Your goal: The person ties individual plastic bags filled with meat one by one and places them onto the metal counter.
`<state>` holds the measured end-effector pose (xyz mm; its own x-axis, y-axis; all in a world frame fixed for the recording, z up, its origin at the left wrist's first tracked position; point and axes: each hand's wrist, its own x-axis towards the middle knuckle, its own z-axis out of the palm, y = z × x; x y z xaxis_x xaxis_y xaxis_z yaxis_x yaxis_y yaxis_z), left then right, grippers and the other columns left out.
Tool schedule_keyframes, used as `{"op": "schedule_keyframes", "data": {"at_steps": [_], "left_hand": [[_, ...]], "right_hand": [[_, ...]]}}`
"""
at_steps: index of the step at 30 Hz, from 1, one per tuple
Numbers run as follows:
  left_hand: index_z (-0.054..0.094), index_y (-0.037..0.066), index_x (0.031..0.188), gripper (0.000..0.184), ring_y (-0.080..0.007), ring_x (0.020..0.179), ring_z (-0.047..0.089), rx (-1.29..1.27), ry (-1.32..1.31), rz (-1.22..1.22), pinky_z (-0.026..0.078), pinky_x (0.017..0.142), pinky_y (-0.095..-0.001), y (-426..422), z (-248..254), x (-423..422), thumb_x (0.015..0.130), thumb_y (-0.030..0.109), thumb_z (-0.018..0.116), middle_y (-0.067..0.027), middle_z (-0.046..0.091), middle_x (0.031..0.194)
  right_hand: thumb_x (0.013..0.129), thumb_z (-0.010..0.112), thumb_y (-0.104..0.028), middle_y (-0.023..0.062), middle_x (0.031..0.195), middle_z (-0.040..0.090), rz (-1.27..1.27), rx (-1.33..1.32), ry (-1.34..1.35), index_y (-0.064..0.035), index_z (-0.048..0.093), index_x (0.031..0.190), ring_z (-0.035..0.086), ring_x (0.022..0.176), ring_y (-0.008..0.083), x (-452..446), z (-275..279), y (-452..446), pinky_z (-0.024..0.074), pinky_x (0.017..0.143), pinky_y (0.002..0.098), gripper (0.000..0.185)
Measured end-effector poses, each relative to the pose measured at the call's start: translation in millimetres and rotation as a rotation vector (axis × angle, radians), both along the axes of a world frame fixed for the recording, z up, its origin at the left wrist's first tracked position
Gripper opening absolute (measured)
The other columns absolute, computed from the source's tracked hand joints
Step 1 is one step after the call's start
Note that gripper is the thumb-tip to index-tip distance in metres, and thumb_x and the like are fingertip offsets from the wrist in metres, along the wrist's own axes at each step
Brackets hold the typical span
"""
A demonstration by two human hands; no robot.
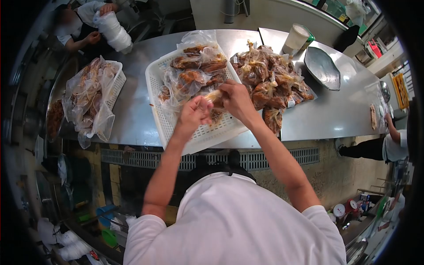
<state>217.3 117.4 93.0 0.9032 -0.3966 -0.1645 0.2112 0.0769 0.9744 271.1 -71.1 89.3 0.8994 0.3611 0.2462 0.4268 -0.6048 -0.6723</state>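
Observation:
Both of my hands work above a white perforated basket (155,86) on the steel table. My right hand (238,100) pinches the twisted neck of a clear plastic bag (213,96). My left hand (194,115), its fingers curled and slightly blurred, closes on the same neck from the left. The lower part of this bag is largely hidden behind my hands. Around it in the basket lie several clear bags of brown cooked meat (192,78). To the right of the basket, a heap of filled, knotted bags (269,75) lies directly on the table.
A second white basket (117,84) with bagged food stands at left. Beyond it, a co-worker (84,26) holds a roll of white plastic. A white tub (297,37) and a dark tray (322,68) sit at the right back. Another person (395,143) stands far right.

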Motion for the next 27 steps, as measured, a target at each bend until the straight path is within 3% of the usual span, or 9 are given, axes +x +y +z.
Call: {"op": "schedule_keyframes", "data": {"at_steps": [3, 6, 8, 10, 12, 14, 18, 20, 27], "left_hand": [[0.061, 0.004, 0.098, 0.025, -0.0141, 0.07, 0.056, -0.623, 0.001, 0.077, 0.05, 0.066, -0.0312, -45, -1, -31, 0.106, 0.026, 0.054, -0.0026, 0.055, 0.076], [0.064, 0.003, 0.109, 0.021, -0.0161, 0.078, 0.06, -0.685, -0.02, -0.172, 0.053, 0.075, -0.0302, -34, -29, -19, 0.106, 0.021, 0.054, -0.0033, 0.057, 0.079], [0.068, 0.002, 0.106, 0.019, -0.0136, 0.078, 0.061, -0.471, -0.025, 0.118, 0.053, 0.075, -0.0279, -9, -40, 6, 0.103, 0.019, 0.059, -0.0015, 0.062, 0.08], [0.072, 0.002, 0.099, 0.015, -0.0107, 0.078, 0.063, -0.363, -0.053, 0.148, 0.052, 0.074, -0.0255, 14, -28, 31, 0.101, 0.013, 0.063, -0.0009, 0.068, 0.082], [0.074, 0.0, 0.096, 0.013, -0.0095, 0.081, 0.066, -0.307, -0.193, 0.127, 0.055, 0.074, -0.0285, 19, -21, 37, 0.099, 0.009, 0.065, -0.0032, 0.073, 0.089], [0.073, -0.002, 0.097, 0.012, -0.0097, 0.083, 0.066, 0.257, -0.414, 0.307, 0.053, 0.077, -0.0264, 2, 8, 23, 0.098, 0.005, 0.063, -0.0034, 0.074, 0.092], [0.066, 0.005, 0.118, 0.042, -0.0243, 0.087, 0.066, 0.701, -0.85, 0.415, 0.05, 0.088, -0.0364, -29, 31, -1, 0.077, 0.001, 0.075, -0.0053, 0.07, 0.088], [0.062, 0.009, 0.124, 0.058, -0.0282, 0.091, 0.066, 0.723, -0.867, 0.425, 0.049, 0.087, -0.0405, -35, 19, -1, 0.069, 0.0, 0.077, -0.006, 0.069, 0.087], [0.067, 0.007, 0.101, 0.035, -0.0261, 0.08, 0.066, 0.71, -1.065, 0.62, 0.049, 0.079, -0.0379, -45, 2, 0, 0.068, 0.001, 0.077, -0.004, 0.07, 0.084]], "right_hand": [[0.092, 0.072, -0.013, 0.0019, 0.097, 0.065, 0.2, 0.772, 0.335, -0.0012, 0.067, 0.094, 0.061, 0.087, 0.0092, -2, 1, 16, 0.0505, 0.076, 0.0284, 0.013], [0.092, 0.07, -0.01, 0.002, 0.09, 0.063, 0.421, 0.878, 0.59, 0.002, 0.067, 0.095, 0.057, 0.085, 0.0093, -6, 14, 5, 0.0482, 0.072, 0.0241, 0.012], [0.095, 0.071, -0.016, 0.0011, 0.103, 0.064, 0.455, 0.803, 0.738, -0.0004, 0.067, 0.095, 0.059, 0.094, 0.009, -7, 16, 2, 0.0475, 0.084, 0.0258, 0.016], [0.096, 0.069, -0.015, 0.0011, 0.095, 0.065, 0.257, 0.673, 0.247, -0.0001, 0.069, 0.095, 0.061, 0.089, 0.0104, -7, 4, 16, 0.0488, 0.08, 0.0258, 0.015], [0.095, 0.068, -0.011, 0.0026, 0.084, 0.067, 0.19, 0.613, 0.224, 0.001, 0.07, 0.094, 0.062, 0.081, 0.0115, -13, 8, 18, 0.0495, 0.074, 0.0267, 0.012], [0.092, 0.066, -0.006, 0.0044, 0.077, 0.068, -0.044, 0.458, 0.321, 0.0018, 0.071, 0.092, 0.062, 0.073, 0.0125, -26, 25, 18, 0.0497, 0.069, 0.0287, 0.009], [0.088, 0.062, 0.0, 0.0148, 0.077, 0.069, -0.232, 0.637, 0.22, 0.0008, 0.069, 0.1, 0.066, 0.072, 0.0188, -31, 16, 17, 0.0505, 0.066, 0.0343, 0.014], [0.089, 0.061, 0.0, 0.014, 0.078, 0.069, -0.252, 0.626, 0.229, 0.0011, 0.068, 0.102, 0.067, 0.073, 0.0177, -34, 6, 19, 0.0513, 0.066, 0.0332, 0.015], [0.092, 0.067, -0.005, 0.003, 0.083, 0.07, -0.136, 0.903, 0.383, 0.0017, 0.07, 0.099, 0.063, 0.076, 0.008, -38, -14, 6, 0.0508, 0.068, 0.0267, 0.01]]}}
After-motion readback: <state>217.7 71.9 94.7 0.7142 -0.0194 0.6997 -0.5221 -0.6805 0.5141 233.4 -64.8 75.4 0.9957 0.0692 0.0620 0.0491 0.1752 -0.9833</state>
